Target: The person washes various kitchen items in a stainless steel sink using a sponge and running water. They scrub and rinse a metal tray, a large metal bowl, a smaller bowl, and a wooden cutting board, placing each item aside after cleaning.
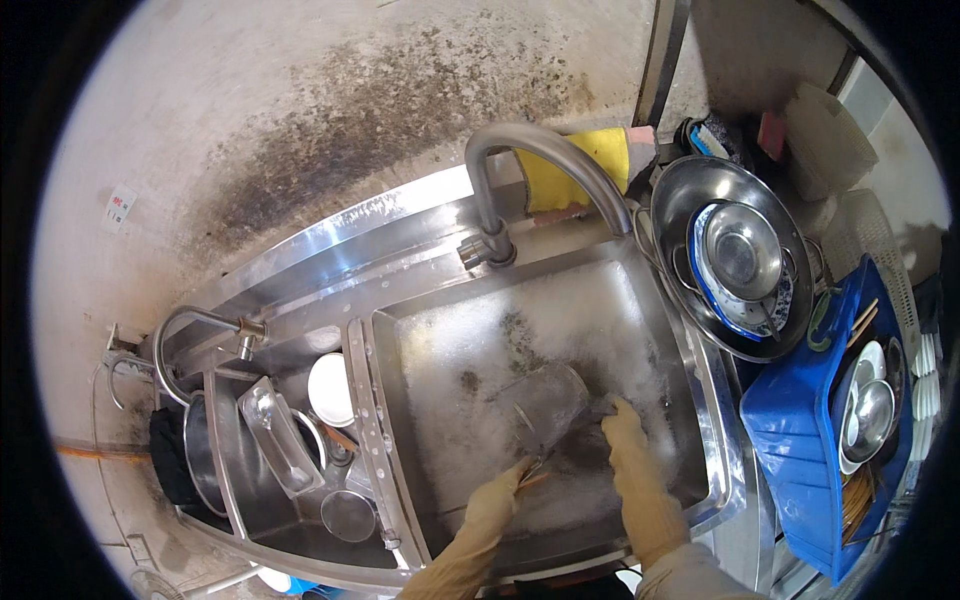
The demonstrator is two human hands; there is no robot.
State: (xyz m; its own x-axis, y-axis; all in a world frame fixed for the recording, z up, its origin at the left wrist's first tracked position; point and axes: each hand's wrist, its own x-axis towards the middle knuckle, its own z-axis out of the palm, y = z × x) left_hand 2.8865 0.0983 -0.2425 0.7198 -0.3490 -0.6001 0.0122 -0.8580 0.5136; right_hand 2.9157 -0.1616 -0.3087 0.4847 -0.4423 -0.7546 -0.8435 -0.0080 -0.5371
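Both of my hands wear long yellowish rubber gloves and reach over a large steel sink [397,360] with cloudy, sudsy water. My left hand [504,487], at the lower middle, is closed around several thin items, some metal and one like a wooden chopstick [534,481]. Just beyond it lies a clear container [551,397] in the water; its exact kind cannot be told. To the right, my right hand [622,424] is near that container, its fingertips partly lost in the murky water. Whether it holds anything cannot be told.
A steel faucet [555,139] arches over the sink. In the left basin are a metal tray [281,439], a white bowl [331,390] and a strainer [349,516]. At right stand a big metal pan [675,195] with stacked dishes and a blue bin [787,442] with bowls and chopsticks.
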